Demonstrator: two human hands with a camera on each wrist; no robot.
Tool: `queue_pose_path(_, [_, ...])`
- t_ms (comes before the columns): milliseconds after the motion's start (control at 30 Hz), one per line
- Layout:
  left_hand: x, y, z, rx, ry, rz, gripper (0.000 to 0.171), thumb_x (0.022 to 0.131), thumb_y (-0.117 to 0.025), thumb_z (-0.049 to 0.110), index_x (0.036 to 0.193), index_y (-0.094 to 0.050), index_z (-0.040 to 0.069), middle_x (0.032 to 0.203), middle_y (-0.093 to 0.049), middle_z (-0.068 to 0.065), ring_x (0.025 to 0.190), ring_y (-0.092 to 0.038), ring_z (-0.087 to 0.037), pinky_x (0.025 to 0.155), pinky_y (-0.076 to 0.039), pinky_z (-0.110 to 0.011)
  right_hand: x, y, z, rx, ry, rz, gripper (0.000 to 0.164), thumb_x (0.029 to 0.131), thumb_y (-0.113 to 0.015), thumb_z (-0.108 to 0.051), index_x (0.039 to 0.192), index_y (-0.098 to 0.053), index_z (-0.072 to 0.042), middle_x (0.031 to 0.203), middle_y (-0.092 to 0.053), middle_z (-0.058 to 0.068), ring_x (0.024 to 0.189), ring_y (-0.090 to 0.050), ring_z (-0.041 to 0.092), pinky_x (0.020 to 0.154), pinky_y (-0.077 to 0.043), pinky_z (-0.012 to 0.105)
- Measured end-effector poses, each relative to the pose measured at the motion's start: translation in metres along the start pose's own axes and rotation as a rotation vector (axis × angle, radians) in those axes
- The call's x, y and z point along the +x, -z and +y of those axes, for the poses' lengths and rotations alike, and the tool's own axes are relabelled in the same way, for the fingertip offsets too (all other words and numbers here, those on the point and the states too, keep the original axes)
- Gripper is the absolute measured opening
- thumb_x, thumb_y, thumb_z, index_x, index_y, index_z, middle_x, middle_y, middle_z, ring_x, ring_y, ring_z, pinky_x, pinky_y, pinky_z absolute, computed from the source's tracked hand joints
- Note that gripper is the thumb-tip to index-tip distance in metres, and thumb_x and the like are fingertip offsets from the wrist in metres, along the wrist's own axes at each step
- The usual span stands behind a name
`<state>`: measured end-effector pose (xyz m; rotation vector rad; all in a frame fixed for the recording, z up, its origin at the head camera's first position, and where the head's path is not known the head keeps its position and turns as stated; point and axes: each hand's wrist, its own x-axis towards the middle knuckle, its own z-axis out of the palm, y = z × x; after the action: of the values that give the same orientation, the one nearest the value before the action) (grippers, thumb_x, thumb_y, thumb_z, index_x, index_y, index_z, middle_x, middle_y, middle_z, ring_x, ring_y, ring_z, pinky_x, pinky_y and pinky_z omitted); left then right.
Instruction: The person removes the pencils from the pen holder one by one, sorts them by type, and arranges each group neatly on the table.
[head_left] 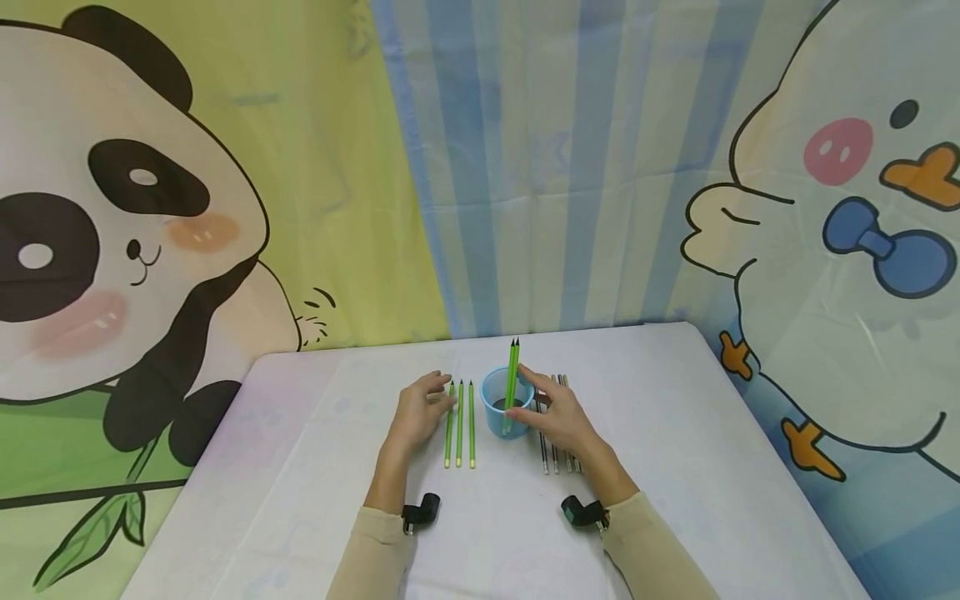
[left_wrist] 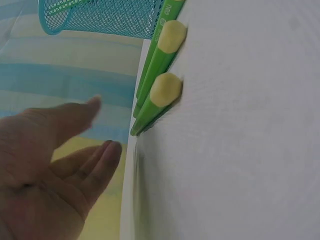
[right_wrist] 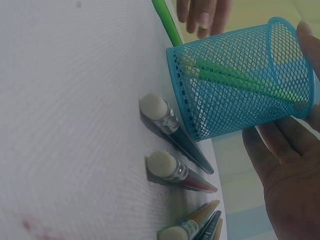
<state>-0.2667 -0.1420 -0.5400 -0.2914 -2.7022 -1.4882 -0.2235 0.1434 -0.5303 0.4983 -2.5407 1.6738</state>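
Observation:
A blue mesh pencil cup (head_left: 491, 390) stands upright, with two green pencils (head_left: 513, 371) leaning inside it, dark tips up. My right hand (head_left: 562, 417) is at its rim, thumb and fingers spread about the cup and pencils; other fingers (right_wrist: 282, 140) lie beside the mesh wall. Whether they touch it is unclear. My left hand (head_left: 418, 412) hovers left of three green pencils (head_left: 460, 425), which lie side by side with yellow ends towards me. In the left wrist view, its thumb and fingers are apart with nothing between them.
Several dark and brown pencils (right_wrist: 182, 145) with white erasers lie right of the cup, partly hidden by my right hand in the head view. A white cloth covers the table (head_left: 300, 500). A printed curtain (head_left: 525, 167) hangs behind the far edge.

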Motion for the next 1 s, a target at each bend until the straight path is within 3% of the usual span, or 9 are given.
queue_pose_path(167, [0.003,-0.007,0.006,-0.148,-0.089,0.051,0.043,0.100,-0.072,0.017,0.142,-0.064,0.009,0.155,-0.054,-0.013,0.139,-0.057,-0.032,0.110,-0.052,-0.041,-0.001,-0.001,0.000,0.000,0.000,0.002,0.087,0.086,-0.085,-0.044,0.160,-0.043,-0.024,0.162,-0.046,0.009,0.144,-0.050,0.038,0.108,-0.052,0.050])
queue_pose_path(300, [0.005,-0.015,0.015,-0.242,-0.170,0.070,0.041,0.102,-0.068,0.018,0.142,-0.063,0.006,0.148,-0.062,-0.009,0.137,-0.059,-0.030,0.110,-0.050,-0.035,-0.001,-0.001,0.002,-0.003,0.008,0.005,0.087,0.086,-0.085,-0.043,0.159,-0.044,-0.023,0.161,-0.047,0.011,0.143,-0.051,0.039,0.107,-0.052,0.051])
queue_pose_path(400, [0.004,-0.019,0.022,-0.284,-0.213,0.073,0.041,0.103,-0.067,0.019,0.142,-0.063,0.005,0.144,-0.065,-0.009,0.136,-0.061,-0.029,0.111,-0.050,-0.036,0.000,-0.001,0.003,-0.002,0.026,0.004,0.086,0.087,-0.085,-0.040,0.160,-0.043,-0.022,0.162,-0.046,0.011,0.144,-0.050,0.038,0.107,-0.052,0.050])
queue_pose_path(633, [-0.008,-0.021,0.062,-0.324,-0.222,0.088,0.037,0.103,-0.063,0.005,0.140,-0.062,0.000,0.144,-0.063,-0.018,0.137,-0.059,-0.037,0.115,-0.045,-0.049,0.001,-0.001,0.002,0.013,0.045,0.013,0.084,0.088,-0.086,-0.031,0.159,-0.044,-0.018,0.162,-0.046,0.010,0.147,-0.047,0.037,0.109,-0.051,0.052])
queue_pose_path(1000, [0.010,-0.038,0.056,-0.339,-0.291,0.064,0.038,0.102,-0.068,0.013,0.139,-0.064,0.007,0.143,-0.065,-0.013,0.136,-0.060,-0.032,0.117,-0.045,-0.050,0.002,-0.002,0.002,0.030,0.034,0.011,0.083,0.087,-0.086,-0.026,0.158,-0.045,-0.017,0.162,-0.046,0.009,0.149,-0.045,0.034,0.112,-0.049,0.053])
